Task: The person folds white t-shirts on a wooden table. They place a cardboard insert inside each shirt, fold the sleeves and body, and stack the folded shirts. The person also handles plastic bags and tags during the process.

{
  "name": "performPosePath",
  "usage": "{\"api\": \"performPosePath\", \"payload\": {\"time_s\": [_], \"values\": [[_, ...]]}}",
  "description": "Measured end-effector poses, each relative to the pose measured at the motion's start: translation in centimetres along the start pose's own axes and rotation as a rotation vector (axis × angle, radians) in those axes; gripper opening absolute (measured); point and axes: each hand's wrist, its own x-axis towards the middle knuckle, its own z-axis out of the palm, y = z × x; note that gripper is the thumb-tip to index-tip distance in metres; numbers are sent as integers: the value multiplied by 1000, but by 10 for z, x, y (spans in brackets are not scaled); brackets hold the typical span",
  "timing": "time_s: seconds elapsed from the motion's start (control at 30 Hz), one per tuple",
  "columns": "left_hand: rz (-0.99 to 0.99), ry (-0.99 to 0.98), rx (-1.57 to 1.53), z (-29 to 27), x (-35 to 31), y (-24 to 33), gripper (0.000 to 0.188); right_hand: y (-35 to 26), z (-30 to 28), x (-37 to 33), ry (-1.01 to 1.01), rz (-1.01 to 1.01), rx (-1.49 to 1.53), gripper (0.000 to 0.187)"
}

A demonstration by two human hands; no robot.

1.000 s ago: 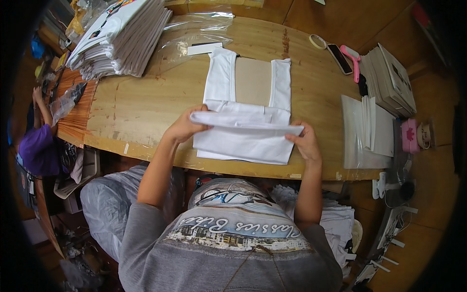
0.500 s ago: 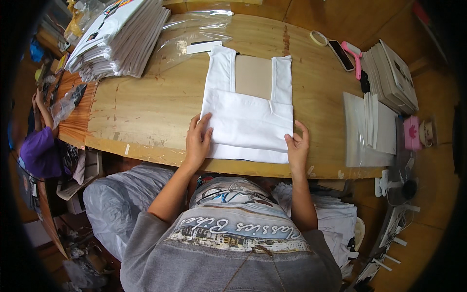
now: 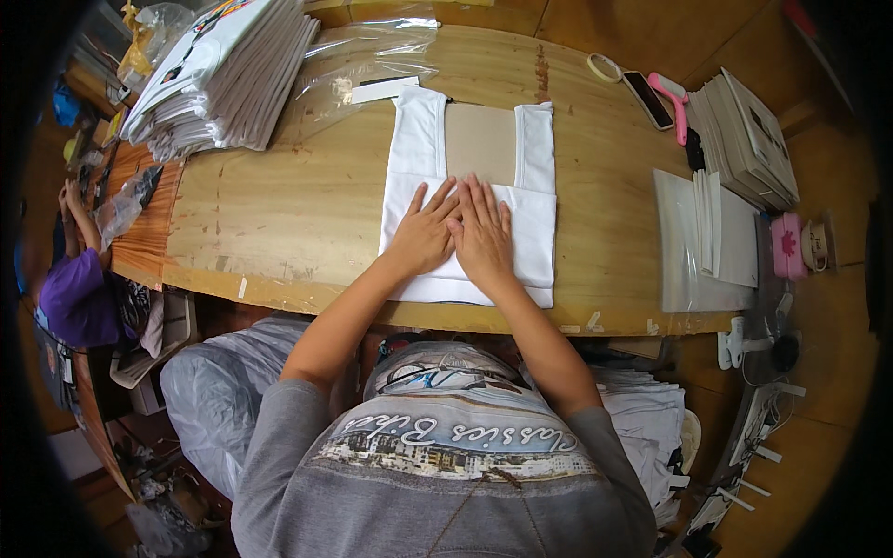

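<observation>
Near edge first: white shirt (image 3: 535, 228) is lying centre frame on the wooden table (image 3: 279, 214), close to the table's near edge. Left hand (image 3: 425, 234) and right hand (image 3: 485, 239) are both resting palm-down on its lower panel, fingers spread, gripping nothing, thumbs about meeting in the middle. Pressing or smoothing, by the look of it.

Progress: lower part is lying doubled up as a flat panel, with a layer showing below its near edge. Above it, two side strips are lying folded in, flanking a beige board (image 3: 480, 139). So sides and bottom are looking done; upper part isn't folded over, board isn't covered there. Can't tell what's under the hands.

Farther back: clear plastic sheets (image 3: 395, 42) are lying top centre, and a stack of folded white shirts (image 3: 256, 88) is standing upper left.

Versus half a second ago: hands were gripping nothing firmly then either, but sitting at the shirt's left and right edges; now they're lying together mid-panel. Panel is staying down, board showing about the same, stack not changing.
</observation>
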Motion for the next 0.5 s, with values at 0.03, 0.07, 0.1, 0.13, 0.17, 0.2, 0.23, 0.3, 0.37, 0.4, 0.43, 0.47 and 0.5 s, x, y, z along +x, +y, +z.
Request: {"api": "performPosePath", "payload": {"time_s": [0.03,0.07,0.1,0.13,0.17,0.2,0.23,0.3,0.37,0.4,0.43,0.47,0.5], "values": [[9,-5,-32,4,-2,-3,51,11,10,-1,-49,32,-35,54],[26,-10,-66,3,-1,-7,50,24,18,-1,-93,70,-73,54],[33,-19,-99,2,-5,-10,50,35,19,-6,-88,123,-172,55],[7,-30,-57,1,-9,-18,49,49,17,-9,-60,135,-178,55],[-36,-9,-93,2,-15,-28,50,61,13,-12,-28,149,-186,55],[-134,-36,-52,-4,-20,-34,50,70,8,-14,-37,175,-209,55],[-232,-62,-11,-9,-25,-41,50,77,3,-19,-47,201,-233,55],[-419,89,111,-4,-37,-65,47,81,-2,-23,-57,236,-246,55],[-570,245,45,-5,-42,-83,40,82,-2,-23,-69,256,-223,55],[-646,323,12,-7,-41,-89,36,82,-2,-23,-68,262,-223,56],[-623,333,-143,-8,-36,-94,32,82,-3,-22,-67,267,-223,56],[-600,339,-302,-8,-29,-99,28,81,-2,-22,-71,273,-226,56],[-576,345,-461,-11,-22,-102,25,81,-2,-21,-73,270,-227,56]]}}
